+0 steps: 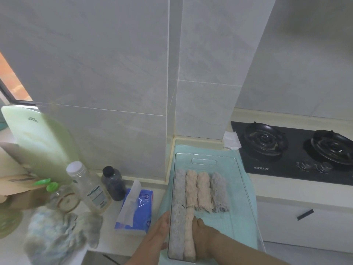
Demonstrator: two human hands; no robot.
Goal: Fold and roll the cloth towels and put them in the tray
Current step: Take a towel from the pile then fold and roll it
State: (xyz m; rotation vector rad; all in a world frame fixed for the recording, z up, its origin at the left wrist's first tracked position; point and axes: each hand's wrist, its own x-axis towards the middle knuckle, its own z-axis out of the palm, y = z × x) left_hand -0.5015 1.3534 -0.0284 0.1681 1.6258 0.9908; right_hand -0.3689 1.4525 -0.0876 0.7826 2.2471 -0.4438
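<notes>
Kitchen counter (pixel 286 192), tray (pixel 246 188): left hand (pixel 159 231) flat on wall, fingers (pixel 164 219) straight; right hand (pixel 202 236) touching pink roll (pixel 189 236) (fingers hidden, unclear)

Reaching in from the bottom edge with both bare forearms, close together. Got the left hand (pixel 160 230) laid flat against the outside of the left wall of the tray (pixel 225 158), fingers straight and pointing away. Got the right hand (pixel 200 232) down inside, knuckles up, touching the side of the pink rolled towel (pixel 189 236). Can't really make out the right fingers, honestly, so no telling whether curled or flat. Angling the right forearm in from the lower right.
</notes>
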